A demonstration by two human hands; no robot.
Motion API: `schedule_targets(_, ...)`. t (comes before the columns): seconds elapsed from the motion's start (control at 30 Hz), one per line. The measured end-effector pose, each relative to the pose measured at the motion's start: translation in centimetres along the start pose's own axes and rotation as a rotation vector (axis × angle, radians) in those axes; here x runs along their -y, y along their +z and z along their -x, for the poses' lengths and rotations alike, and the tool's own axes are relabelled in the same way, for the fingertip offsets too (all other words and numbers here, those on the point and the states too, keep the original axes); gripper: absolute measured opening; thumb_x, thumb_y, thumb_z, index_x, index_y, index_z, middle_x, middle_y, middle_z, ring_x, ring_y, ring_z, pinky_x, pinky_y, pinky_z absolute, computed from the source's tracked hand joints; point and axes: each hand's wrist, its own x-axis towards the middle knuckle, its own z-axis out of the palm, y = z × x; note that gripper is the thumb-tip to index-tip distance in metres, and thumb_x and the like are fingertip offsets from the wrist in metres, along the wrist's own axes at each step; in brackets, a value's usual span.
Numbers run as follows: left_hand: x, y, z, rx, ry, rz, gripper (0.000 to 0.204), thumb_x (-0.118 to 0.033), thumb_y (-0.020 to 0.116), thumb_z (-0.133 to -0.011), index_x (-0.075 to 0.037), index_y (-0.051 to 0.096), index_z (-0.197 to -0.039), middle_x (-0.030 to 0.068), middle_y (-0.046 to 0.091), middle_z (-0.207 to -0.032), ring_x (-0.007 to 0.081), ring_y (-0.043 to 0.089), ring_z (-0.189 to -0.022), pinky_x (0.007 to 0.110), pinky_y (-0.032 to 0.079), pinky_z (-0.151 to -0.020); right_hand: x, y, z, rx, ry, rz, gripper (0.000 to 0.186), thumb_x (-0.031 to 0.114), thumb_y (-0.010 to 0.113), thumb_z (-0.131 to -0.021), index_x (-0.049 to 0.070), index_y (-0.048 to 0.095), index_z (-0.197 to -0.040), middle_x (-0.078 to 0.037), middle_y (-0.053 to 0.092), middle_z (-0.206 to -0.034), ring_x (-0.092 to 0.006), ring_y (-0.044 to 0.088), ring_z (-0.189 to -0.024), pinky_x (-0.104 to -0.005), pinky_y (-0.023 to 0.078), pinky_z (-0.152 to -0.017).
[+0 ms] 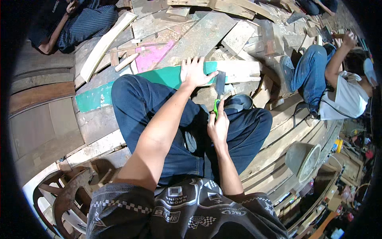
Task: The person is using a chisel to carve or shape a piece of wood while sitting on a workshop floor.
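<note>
My left hand (192, 75) grips a long board with green paint (159, 75) lying across beyond my bent knees, fingers over its far edge and thumb toward the blade. The board's right part is bare pale wood (242, 71). My right hand (217, 125) is closed on a green-handled tool (220, 83) with a wide, flat grey blade, pointed away from me with its tip at the board, just right of my left thumb. Whether the blade touches the wood, I cannot tell.
Scrap planks (203, 32) and a pink panel (147, 59) lie ahead. Co-workers sit at upper left (79, 30), right (338, 95) and far top right. A grey bucket (304, 159) stands at right, curved wooden pieces (63, 199) at lower left.
</note>
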Motion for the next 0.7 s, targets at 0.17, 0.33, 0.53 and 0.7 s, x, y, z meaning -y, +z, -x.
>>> schedule_targets(0.17, 0.06, -0.36, 0.18, 0.010, 0.003, 0.042, 0.088, -0.075, 0.057, -0.072, -0.008, 0.054, -0.128, 0.0147, 0.058, -0.121, 0.0323, 0.047, -0.118, 0.049, 0.030, -0.100, -0.67, 0.64, 0.42, -0.040, -0.033, -0.077, 0.062, 0.001, 0.049, -0.088, -0.002, 0.029, -0.146, -0.026, 0.058, -0.090, -0.0377, 0.059, -0.076, -0.0422, 0.048, -0.072)
schedule_targets(0.33, 0.30, 0.03, 0.35, -0.018, 0.004, 0.046, 0.089, -0.075, 0.058, -0.072, -0.007, 0.054, -0.128, 0.0152, 0.058, -0.121, 0.0326, 0.047, -0.117, 0.049, 0.030, -0.099, -1.01, 1.01, 0.16, -0.081, -0.094, -0.070, 0.061, 0.001, 0.049, -0.087, -0.003, 0.031, -0.145, -0.026, 0.058, -0.090, -0.0371, 0.059, -0.074, -0.0417, 0.048, -0.070)
schedule_targets(0.53, -0.02, -0.34, 0.20, -0.045, 0.007, 0.016, 0.091, -0.077, 0.056, -0.072, -0.007, 0.052, -0.130, 0.0153, 0.057, -0.123, 0.0333, 0.047, -0.119, 0.050, 0.030, -0.102, -0.87, 0.81, 0.01, -0.067, -0.076, -0.053, 0.063, 0.001, 0.049, -0.087, -0.002, 0.028, -0.147, -0.027, 0.058, -0.091, -0.0392, 0.059, -0.078, -0.0431, 0.048, -0.072)
schedule_targets(0.7, 0.06, -0.01, 0.18, -0.016, 0.006, 0.013, 0.091, -0.077, 0.054, -0.073, -0.007, 0.052, -0.130, 0.0160, 0.056, -0.124, 0.0327, 0.046, -0.120, 0.050, 0.030, -0.103, -0.33, 0.87, -0.13, -0.052, -0.020, -0.050, 0.063, 0.002, 0.049, -0.088, -0.001, 0.028, -0.147, -0.028, 0.058, -0.092, -0.0402, 0.058, -0.077, -0.0442, 0.048, -0.073)
